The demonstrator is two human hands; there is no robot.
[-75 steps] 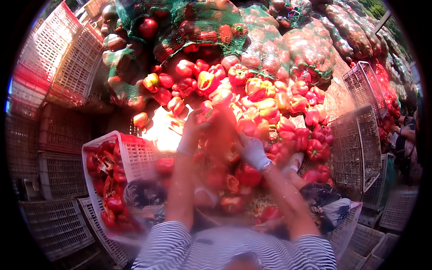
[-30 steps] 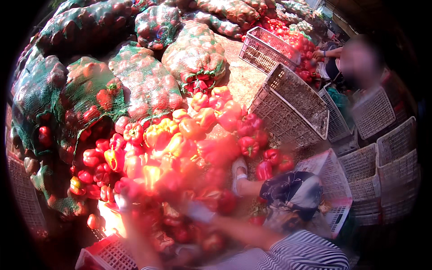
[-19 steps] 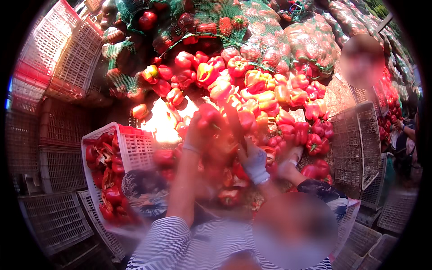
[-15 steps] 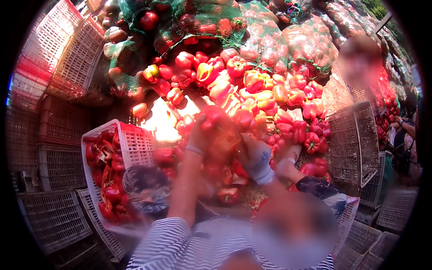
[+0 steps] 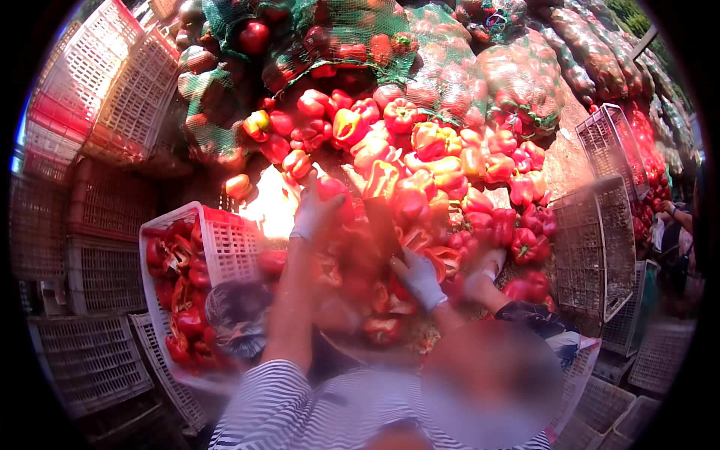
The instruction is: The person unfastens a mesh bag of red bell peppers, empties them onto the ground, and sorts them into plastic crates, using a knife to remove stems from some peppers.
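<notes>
My left hand (image 5: 316,212), in a pale glove, has its fingers around a red bell pepper (image 5: 332,192) over the pile. In my gloved right hand (image 5: 420,277) is a knife (image 5: 382,229) with a broad, brownish blade pointing up and away from me. Below and between my hands lie cut red pepper pieces (image 5: 382,328), partly blurred. Whole red bell peppers (image 5: 411,204), some with yellow patches, spread across the ground ahead. Left of my left forearm, a white and pink plastic crate (image 5: 231,238) holds opened red peppers (image 5: 187,289).
Green mesh sacks (image 5: 521,79) full of peppers line the far side. Stacked plastic crates (image 5: 105,274) stand at the left. More crates (image 5: 589,251) are on the right, where another person (image 5: 675,225) sits. A bare foot (image 5: 484,279) rests beside the peppers.
My left hand has moved left and slightly up, away from the right hand. The knife's blade now shows more plainly, and my right hand has shifted slightly down and left.
</notes>
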